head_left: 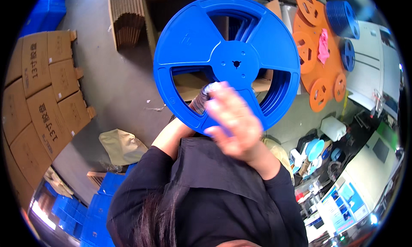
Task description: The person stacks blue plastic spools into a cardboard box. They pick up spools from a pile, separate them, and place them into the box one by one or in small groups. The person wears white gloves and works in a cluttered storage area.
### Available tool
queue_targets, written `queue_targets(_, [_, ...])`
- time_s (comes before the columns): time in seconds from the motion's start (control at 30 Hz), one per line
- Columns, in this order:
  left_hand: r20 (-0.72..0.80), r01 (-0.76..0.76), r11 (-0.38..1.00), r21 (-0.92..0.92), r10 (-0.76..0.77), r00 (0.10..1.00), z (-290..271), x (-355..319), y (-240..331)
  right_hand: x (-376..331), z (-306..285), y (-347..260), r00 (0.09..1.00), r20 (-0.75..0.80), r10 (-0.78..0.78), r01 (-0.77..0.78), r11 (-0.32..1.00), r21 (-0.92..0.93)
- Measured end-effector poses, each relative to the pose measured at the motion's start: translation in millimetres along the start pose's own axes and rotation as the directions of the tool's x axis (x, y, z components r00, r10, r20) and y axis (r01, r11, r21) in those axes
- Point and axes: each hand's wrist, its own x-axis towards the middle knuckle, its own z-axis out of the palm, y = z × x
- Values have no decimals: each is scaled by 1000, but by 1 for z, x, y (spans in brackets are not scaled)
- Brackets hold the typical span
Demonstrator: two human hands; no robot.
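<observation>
A large blue plastic reel [189,43] faces up in front of my body, with a round hub and three wide cutouts. More blue reel rims [277,94] show beneath it, stacked in line. My right hand [236,120] is over the near part of the top reel, its fingers stretched out and somewhat blurred; nothing shows in it. My left forearm passes under the reel's near left rim. Through the left cutout a greyish, striped covering shows on what seems to be my left hand [202,100]; its fingers are mostly hidden.
Below the reels stands an open cardboard box [189,92]. Folded cardboard [126,15] is at the far left, and stacked cartons [51,88] line the left. An orange table [315,69] at the right bears orange discs, blue reels and a pink cloth [323,46]. A white jug [333,128] stands nearby.
</observation>
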Motion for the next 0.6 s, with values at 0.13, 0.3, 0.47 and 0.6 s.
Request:
queue_targets(0.13, [91,6,998,-61,-1,996,-22,6,-7,-37,-35,37,876,-425,227,-249,969,5])
queue_targets(0.3, [243,22,994,-107,5,970,-36,21,-7,-63,-66,62,593,-629,503,-461,852,247])
queue_targets(0.47, [346,-46,985,-166,102,933,-37,38,-16,-66,-48,70,647,-475,596,-367,790,491])
queue_targets(0.6, [224,-52,993,-107,75,972,-26,27,-15,-65,-32,72,658,-461,595,-347,783,516])
